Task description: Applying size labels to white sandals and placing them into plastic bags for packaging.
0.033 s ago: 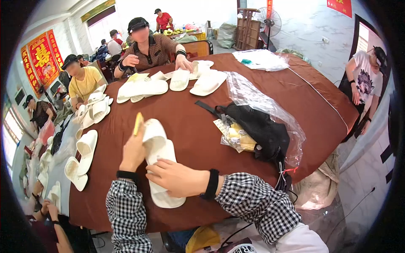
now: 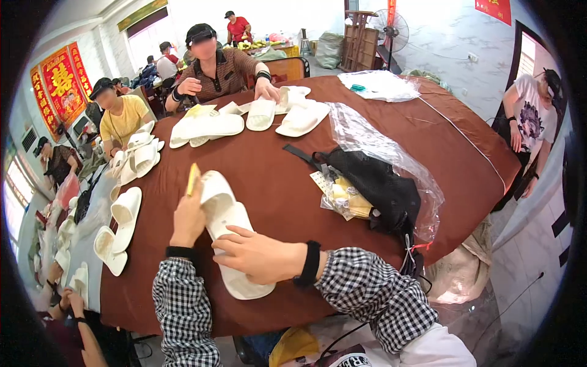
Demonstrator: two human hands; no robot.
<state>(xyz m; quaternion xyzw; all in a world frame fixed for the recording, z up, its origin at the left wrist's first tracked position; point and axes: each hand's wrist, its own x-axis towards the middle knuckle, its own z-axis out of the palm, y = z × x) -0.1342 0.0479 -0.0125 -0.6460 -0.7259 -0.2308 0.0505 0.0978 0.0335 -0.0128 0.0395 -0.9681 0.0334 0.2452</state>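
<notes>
Carrying everything: the brown desk [image 2: 269,183], which stretches away ahead of both hands, with other people seated along its far and left edges.
Black bag [image 2: 379,186]: lies ahead and to the right of the right hand, partly inside a clear plastic sheet [image 2: 373,144], well apart from the slipper.
Loose slippers [image 2: 119,226]: a white pair lies to the left of the left hand, near the desk edge; more sit in heaps further off.
White slipper [image 2: 229,214]: lies flat on the desk between the two hands, its toe end pointing away from the person.
Right hand [image 2: 260,254]: spread flat and pressing on the near part of the slipper, pinning it rather than gripping it.
Left hand [image 2: 188,217]: clenched around a yellow strip [image 2: 192,178], touching the slipper's left edge.
Yellow strip: stands upright out of the left fist, just beside the slipper's toe end.
Change: none shows against the earlier view; both hands and the slipper sit the same, so the slipper remains pinned.
</notes>
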